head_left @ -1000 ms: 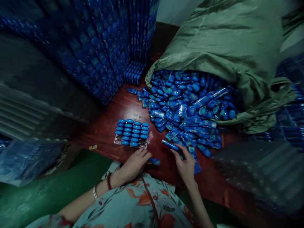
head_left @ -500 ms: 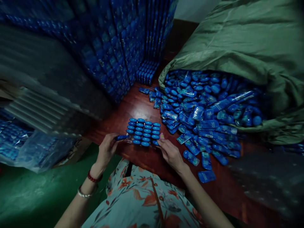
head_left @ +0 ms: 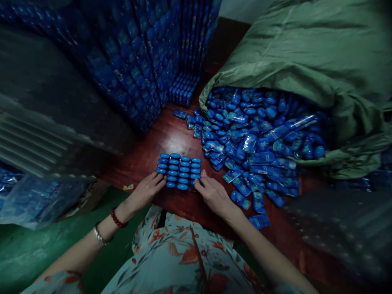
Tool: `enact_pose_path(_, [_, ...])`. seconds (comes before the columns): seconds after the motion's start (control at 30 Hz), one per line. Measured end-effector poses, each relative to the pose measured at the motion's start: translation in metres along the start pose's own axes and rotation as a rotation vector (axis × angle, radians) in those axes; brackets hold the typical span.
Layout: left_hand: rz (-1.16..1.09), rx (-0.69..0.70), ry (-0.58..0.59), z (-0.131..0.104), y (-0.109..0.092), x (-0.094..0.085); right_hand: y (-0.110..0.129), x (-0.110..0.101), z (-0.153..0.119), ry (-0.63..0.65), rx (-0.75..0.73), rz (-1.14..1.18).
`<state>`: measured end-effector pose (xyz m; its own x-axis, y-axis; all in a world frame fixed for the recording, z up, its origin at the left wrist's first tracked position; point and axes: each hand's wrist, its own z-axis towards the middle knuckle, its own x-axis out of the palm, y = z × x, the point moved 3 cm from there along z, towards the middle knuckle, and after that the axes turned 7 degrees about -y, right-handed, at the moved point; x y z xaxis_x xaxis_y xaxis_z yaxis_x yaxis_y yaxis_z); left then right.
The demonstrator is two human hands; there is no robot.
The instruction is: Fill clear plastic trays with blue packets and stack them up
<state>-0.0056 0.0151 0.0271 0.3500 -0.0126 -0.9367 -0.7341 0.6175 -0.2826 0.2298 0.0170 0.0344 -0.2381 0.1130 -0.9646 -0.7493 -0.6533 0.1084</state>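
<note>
We have a green sack (head_left: 300, 41) lying open on the red table (head_left: 183, 204), with tall blue stacks (head_left: 134, 69) across from it and a low stack (head_left: 183, 87) at their foot. A big heap (head_left: 261, 158) of loose blue packs spills from the sack's mouth, unarranged. In front of us, the block (head_left: 178, 168) stands in four neat columns; the middle two reach nearer us, so we judge it mostly formed. Our left hand (head_left: 148, 188) and right hand (head_left: 214, 195) bracket its near corners, fingers bent inward; we cannot tell whether either pinches a pack.
</note>
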Motion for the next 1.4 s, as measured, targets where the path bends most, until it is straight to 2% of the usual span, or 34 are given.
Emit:
enact_pose_path(0.07, [0.018,0.034,-0.003,0.001,0.003,0.003,0.007,0.001,0.006,0.042,0.001,-0.046])
enact_pose_path(0.13, [0.037,0.047,-0.056,0.001,0.007,0.007,0.013,0.003,0.009,0.054,0.028,-0.073])
enact_pose_path(0.27, [0.063,-0.005,-0.215,-0.005,0.012,0.011,0.010,0.004,-0.004,-0.066,0.101,-0.043])
enact_pose_path(0.33, [0.082,-0.043,-0.301,-0.007,0.007,0.008,-0.006,0.001,-0.019,-0.175,0.223,0.005])
enact_pose_path(0.4, [0.071,-0.106,-0.428,-0.005,-0.005,0.002,-0.031,-0.004,-0.036,-0.279,0.434,-0.018])
enact_pose_path(0.47, [-0.032,-0.117,-0.551,0.006,-0.026,0.001,-0.057,-0.008,-0.051,-0.301,0.632,-0.114])
enact_pose_path(0.5, [-0.113,-0.091,-0.574,0.017,-0.041,0.004,-0.068,-0.008,-0.056,-0.262,0.682,-0.162])
enact_pose_path(0.53, [-0.195,-0.039,-0.561,0.031,-0.056,0.009,-0.075,-0.007,-0.059,-0.200,0.700,-0.196])
enact_pose_path(0.6, [-0.282,0.010,-0.407,0.067,-0.088,0.028,-0.082,-0.003,-0.062,-0.063,0.677,-0.220])
enact_pose_path(0.67, [-0.215,-0.049,-0.222,0.106,-0.113,0.050,-0.080,0.002,-0.064,0.025,0.633,-0.200])
enact_pose_path(0.77, [-0.009,-0.285,-0.055,0.152,-0.128,0.075,-0.068,0.008,-0.073,0.034,0.600,-0.120])
enact_pose_path(0.87, [0.116,-0.390,-0.002,0.175,-0.129,0.088,-0.058,0.013,-0.085,-0.033,0.605,-0.011])
enact_pose_path(1.0, [0.161,-0.385,-0.009,0.183,-0.126,0.099,-0.053,0.018,-0.090,-0.054,0.642,0.082])
enact_pose_path(1.17, [0.115,-0.462,0.014,0.187,-0.123,0.102,-0.060,0.020,-0.089,-0.100,0.666,0.264])
enact_pose_path(1.27, [0.067,-0.483,0.040,0.185,-0.127,0.095,-0.067,0.015,-0.097,-0.209,0.730,0.406])
enact_pose_path(1.4, [-0.057,-0.479,-0.008,0.162,-0.133,0.068,-0.077,0.002,-0.119,-0.381,0.996,0.546])
